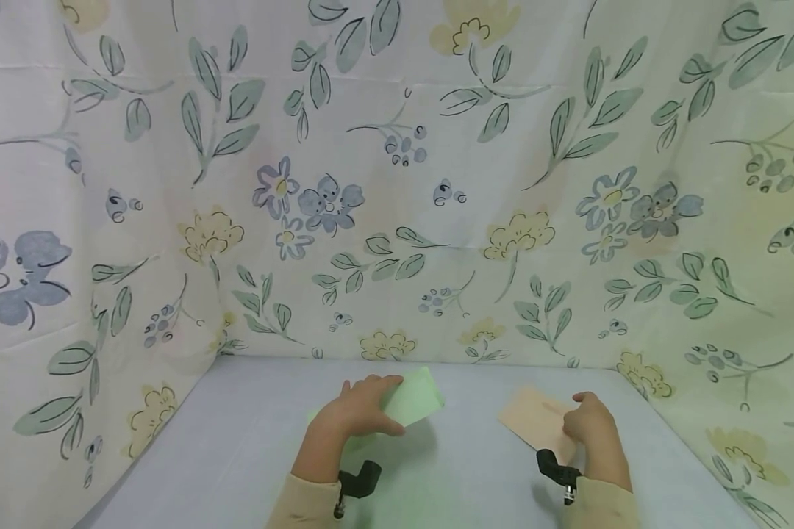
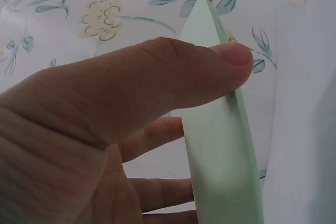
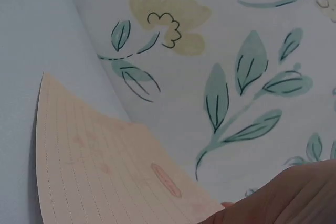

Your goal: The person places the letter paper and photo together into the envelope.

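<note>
My left hand (image 1: 356,413) grips a pale green paper (image 1: 415,398), thumb on one face and fingers on the other. It is held tilted above the table, casting a shadow. Seen from the left wrist, the paper (image 2: 218,156) has a pointed corner and a layered edge; whether it is an envelope or a folded sheet I cannot tell. At the right, my right hand (image 1: 597,430) pinches the right edge of a peach lined sheet (image 1: 528,417). The right wrist view shows the sheet (image 3: 89,161) bent, with printed lines and a small reddish mark; the pinching fingertips are mostly hidden there.
A pale table top (image 1: 225,441) lies under both hands. Floral cloth (image 1: 397,220) hangs behind it and along both sides, meeting the table's edges. Each wrist carries a black camera mount (image 1: 360,481).
</note>
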